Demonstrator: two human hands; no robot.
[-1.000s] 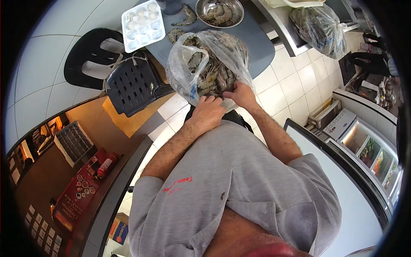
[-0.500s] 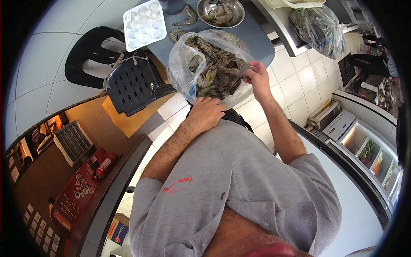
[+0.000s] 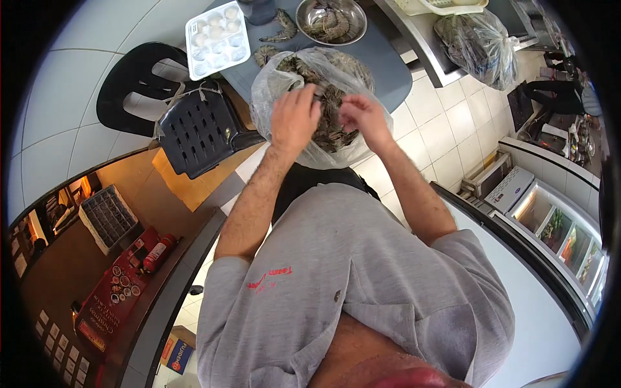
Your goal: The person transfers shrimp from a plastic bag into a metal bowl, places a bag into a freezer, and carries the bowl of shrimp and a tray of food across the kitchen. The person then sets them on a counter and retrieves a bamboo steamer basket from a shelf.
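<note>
A clear plastic bag (image 3: 349,154) stands open at the near edge of the grey table (image 3: 393,81), full of raw shrimp (image 3: 333,132). Over the bag's left side is my left hand (image 3: 295,121), fingers bent; whether it grips anything there is hidden. My right hand (image 3: 364,118) is above the bag's right half, its fingers curled together, and what they hold, if anything, is too small to name. Behind the bag, a steel bowl (image 3: 354,37) contains several shrimp. One loose shrimp (image 3: 283,27) lies left of the bowl, another (image 3: 264,55) beside the bag.
A white tray (image 3: 218,39) with round items sits at the table's left edge. The black chair (image 3: 197,132) is to the left. On a steel counter (image 3: 424,39) at right rests a tied bag (image 3: 479,48). A person (image 3: 556,97) stands far right.
My left hand has moved from the bag's near rim up over its opening. My right hand has come left from the right rim to above the shrimp.
</note>
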